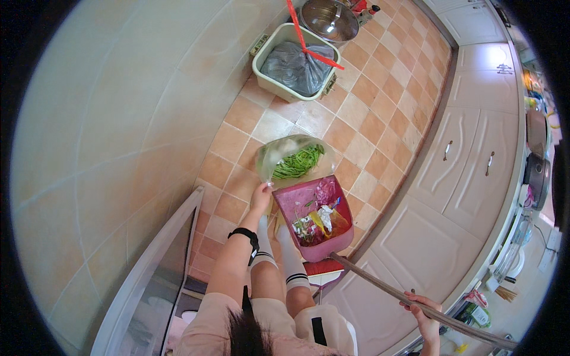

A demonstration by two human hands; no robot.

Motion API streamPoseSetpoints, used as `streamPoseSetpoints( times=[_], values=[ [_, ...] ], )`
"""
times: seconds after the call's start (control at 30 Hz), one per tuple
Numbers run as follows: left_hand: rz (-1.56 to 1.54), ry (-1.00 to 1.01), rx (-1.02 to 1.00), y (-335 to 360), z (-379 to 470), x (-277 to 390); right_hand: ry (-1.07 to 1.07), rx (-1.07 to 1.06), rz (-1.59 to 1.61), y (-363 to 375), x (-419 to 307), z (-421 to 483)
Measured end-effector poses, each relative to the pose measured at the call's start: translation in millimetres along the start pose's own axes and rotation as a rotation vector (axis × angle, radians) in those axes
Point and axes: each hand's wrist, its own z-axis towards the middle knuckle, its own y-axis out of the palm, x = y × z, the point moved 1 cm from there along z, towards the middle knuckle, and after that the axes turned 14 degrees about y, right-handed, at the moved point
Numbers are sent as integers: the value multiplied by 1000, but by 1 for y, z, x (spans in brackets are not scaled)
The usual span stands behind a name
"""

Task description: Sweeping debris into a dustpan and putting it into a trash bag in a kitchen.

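My left hand (262,198) pinches the near edge of a clear plastic bag (278,153), which stands on the floor with its mouth spread. Green vegetable stems (299,163) lie inside it. Around the long handle (383,285) of a pink dustpan (320,252), the fingers of my right hand (423,313) are closed. The dustpan's front lip is at the bag's near rim; I cannot tell if they touch. In the pan are scraps: a yellow wrapper (319,222), crumpled white paper (325,217) and plant bits.
A bin (291,94) with a dark grey bag (287,66) and red ties stands beyond, near a lidded metal pot (327,24). A red-bristled broom (323,267) lies behind the dustpan. Cabinets (418,222) line the right; a tiled wall (133,111) and a glazed door (153,285) are left.
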Motion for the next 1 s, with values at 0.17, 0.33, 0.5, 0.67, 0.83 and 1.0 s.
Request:
streamPoseSetpoints(
  times=[0.17, 0.33, 0.5, 0.67, 0.83, 1.0],
  values=[
    [41, 49, 38, -6, -6, -10, 60, -10, -63, 12, -18, -3],
    [36, 37, 68, -28, -10, -35, 27, -80, -78, 24, -26, -1],
    [70, -14, 62, -32, -11, -12, 54, -68, -81, 22, -50, 2],
    [154, -102, 58, -43, -10, -5, 2, -22, -218, 20, -65, 22],
    [133, -109, 109, -48, -22, -22, 16, -47, -206, 32, -80, 37],
    [90, 8, -18, -27, -26, -10, 0, -50, -281, 43, -87, 49]
  ],
)
